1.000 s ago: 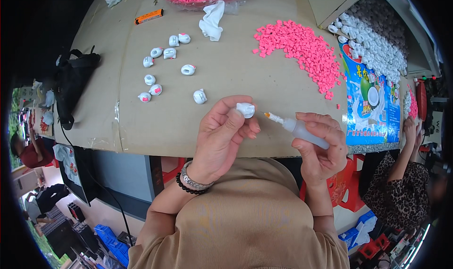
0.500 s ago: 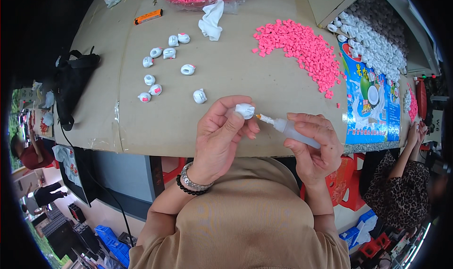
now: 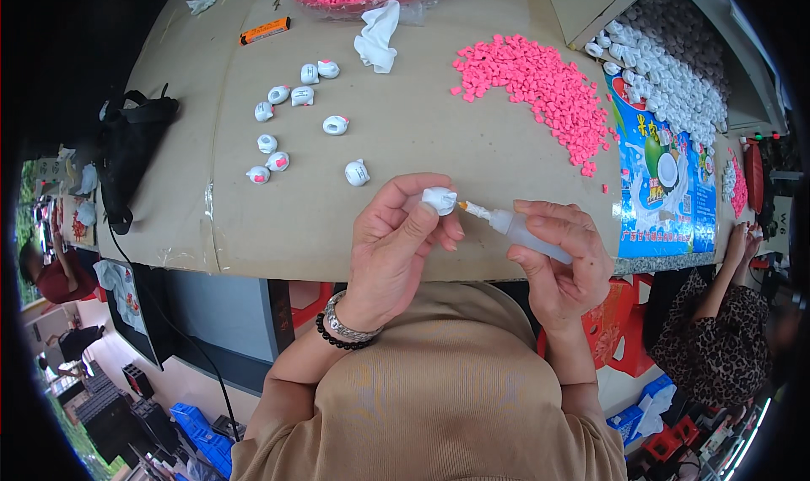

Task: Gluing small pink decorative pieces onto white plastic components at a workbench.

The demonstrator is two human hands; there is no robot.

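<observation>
Between the thumb and fingers of my left hand [image 3: 395, 240] is a small white rounded figurine piece [image 3: 439, 200]. My right hand [image 3: 567, 257] grips a translucent squeeze bottle [image 3: 531, 235] with a white-wrapped neck and a thin amber tip. That tip points left and is at the right side of the white piece; I cannot tell whether it touches. Just beyond my left hand lies a similar white piece [image 3: 357, 172]. Farther left are several more, some with a pink part on them, such as this white piece with pink [image 3: 278, 160].
Small pink pieces [image 3: 540, 84] lie heaped at the far right. A white cloth [image 3: 377, 38], an orange box [image 3: 265, 30] and a pink-filled basin [image 3: 371, 8] are at the back. White pieces [image 3: 675, 84] pile by a blue printed sheet [image 3: 666, 194]. A co-worker [image 3: 713, 337] sits at right.
The white piece in my left hand has turned slightly. Both hands stay nearly in place, with the bottle tip at the piece. In the left background, a distant person has shifted.
</observation>
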